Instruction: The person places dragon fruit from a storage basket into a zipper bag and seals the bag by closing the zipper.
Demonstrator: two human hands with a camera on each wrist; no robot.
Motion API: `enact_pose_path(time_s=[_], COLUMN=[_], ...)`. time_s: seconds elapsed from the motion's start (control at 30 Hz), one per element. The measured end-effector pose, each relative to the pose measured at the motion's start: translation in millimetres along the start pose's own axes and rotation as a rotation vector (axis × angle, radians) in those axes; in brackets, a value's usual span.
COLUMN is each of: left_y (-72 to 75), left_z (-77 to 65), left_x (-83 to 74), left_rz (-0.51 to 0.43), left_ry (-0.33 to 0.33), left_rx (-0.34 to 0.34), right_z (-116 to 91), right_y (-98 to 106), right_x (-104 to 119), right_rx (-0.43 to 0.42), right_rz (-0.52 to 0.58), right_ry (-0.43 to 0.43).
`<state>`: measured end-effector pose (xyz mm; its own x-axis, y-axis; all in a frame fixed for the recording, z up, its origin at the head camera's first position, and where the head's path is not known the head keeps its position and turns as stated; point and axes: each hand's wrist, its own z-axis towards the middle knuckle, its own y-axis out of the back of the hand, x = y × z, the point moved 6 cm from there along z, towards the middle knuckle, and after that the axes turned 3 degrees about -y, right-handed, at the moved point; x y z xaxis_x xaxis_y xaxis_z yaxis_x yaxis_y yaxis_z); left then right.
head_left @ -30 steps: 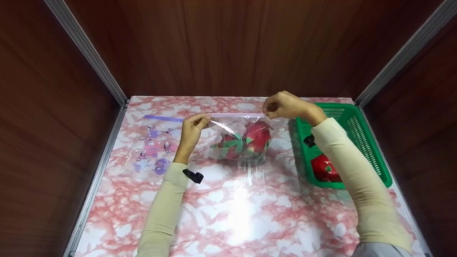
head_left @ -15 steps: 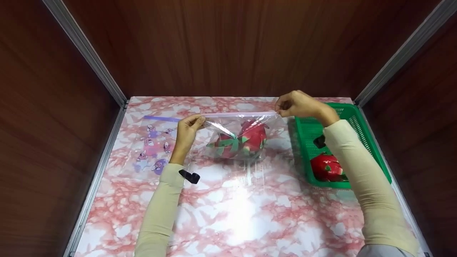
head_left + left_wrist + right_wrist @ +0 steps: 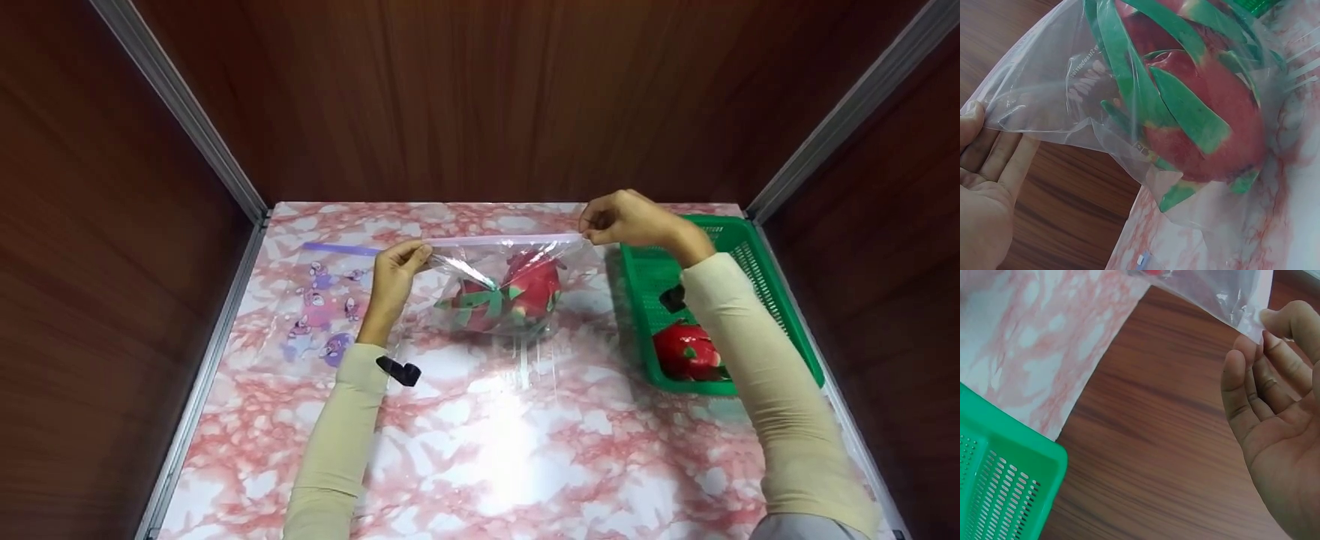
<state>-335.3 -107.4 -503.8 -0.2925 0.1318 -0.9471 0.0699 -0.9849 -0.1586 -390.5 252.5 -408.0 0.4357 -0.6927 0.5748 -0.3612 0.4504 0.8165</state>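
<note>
A clear zip bag (image 3: 480, 262) with a pinkish top strip is stretched between both hands. Inside lie two red dragon fruits with green scales, one (image 3: 534, 285) on the right and another (image 3: 480, 306) on the left; the left wrist view shows a dragon fruit (image 3: 1207, 107) close up through the plastic. My left hand (image 3: 395, 279) pinches the bag's left top corner between thumb and fingers. At the opposite top corner, thumb and index finger of my right hand (image 3: 628, 221) pinch the strip, as the right wrist view shows this hand (image 3: 1280, 394) too.
At the right stands a green perforated basket (image 3: 637, 330), its corner also in the right wrist view, holding a red dragon fruit (image 3: 684, 351). Left of the hands, a flat printed bag (image 3: 319, 304) with a purple strip lies on the marbled table (image 3: 600, 465). Wooden panels enclose the table.
My right hand has moved right, sliding along or pulling the top strip, and my left hand slightly left. The bag shifted a little left. Over the last half second hardly anything moved.
</note>
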Motion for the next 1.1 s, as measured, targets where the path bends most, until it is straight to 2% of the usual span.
enact_pose_path(time_s=[0.17,0.27,0.47,0.73,0.93,1.1], left_y=[-2.6,-3.7,-6.9,-6.5,-7.6,-5.0], left_z=[-2.1,-3.4,-4.2,-4.8,-4.2,-4.6], left_x=[4.5,7.2,8.5,9.3,8.5,8.4], left_rz=[-0.016,-0.043,-0.066,-0.062,-0.065,-0.05], left_ry=[0.026,0.024,0.021,0.026,0.01,0.014], left_rx=[0.074,0.094,0.09,0.059,0.049,0.029], right_z=[0,0,-7,-13,-17,-21], right_y=[-1,-3,-10,-22,-39,-60], right_x=[-1,-2,-9,-20,-31,-33], right_rx=[-0.009,-0.013,-0.043,-0.145,-0.22,-0.229], right_rz=[0.012,0.033,0.127,0.2,0.347,0.49], right_ry=[-0.004,-0.015,-0.02,-0.007,-0.039,-0.067])
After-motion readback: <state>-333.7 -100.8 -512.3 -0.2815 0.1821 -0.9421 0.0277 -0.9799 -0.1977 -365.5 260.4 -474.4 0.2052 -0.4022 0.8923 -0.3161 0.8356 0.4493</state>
